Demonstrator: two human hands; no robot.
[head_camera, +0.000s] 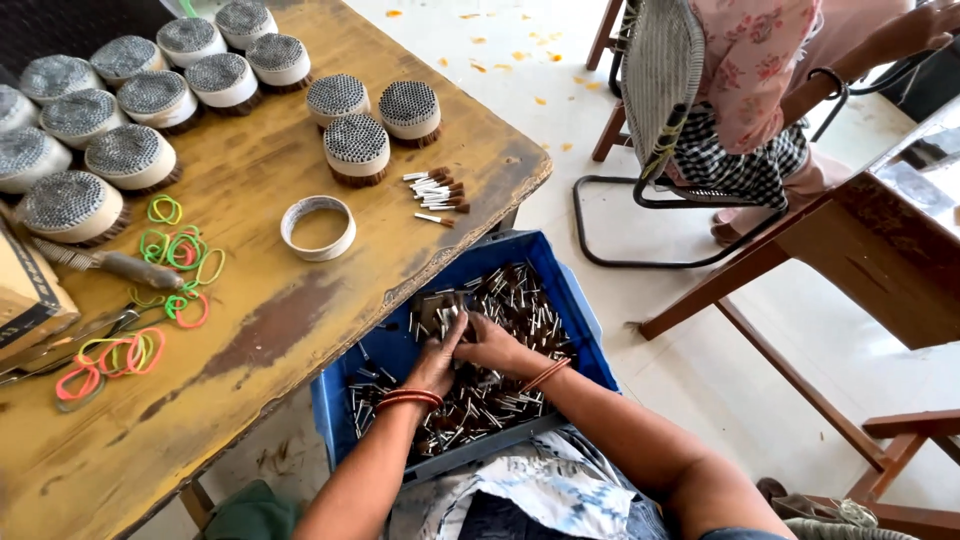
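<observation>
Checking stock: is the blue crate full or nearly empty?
Partly full: small metal-tipped pieces cover most of the blue crate floor, well below its rim.

one view only, worn on the head, looking steeply down and a little forward over the lap. close to the left hand (432, 368) and right hand (492, 345), both low in the middle of the frame inside a blue crate (566, 290). wide enough to take in the wooden tabletop (300, 320) slanting across the left half, pale floor (700, 330) on the right, and a seated person's chair (660, 70) at the upper right edge. no second view to compare.
</observation>
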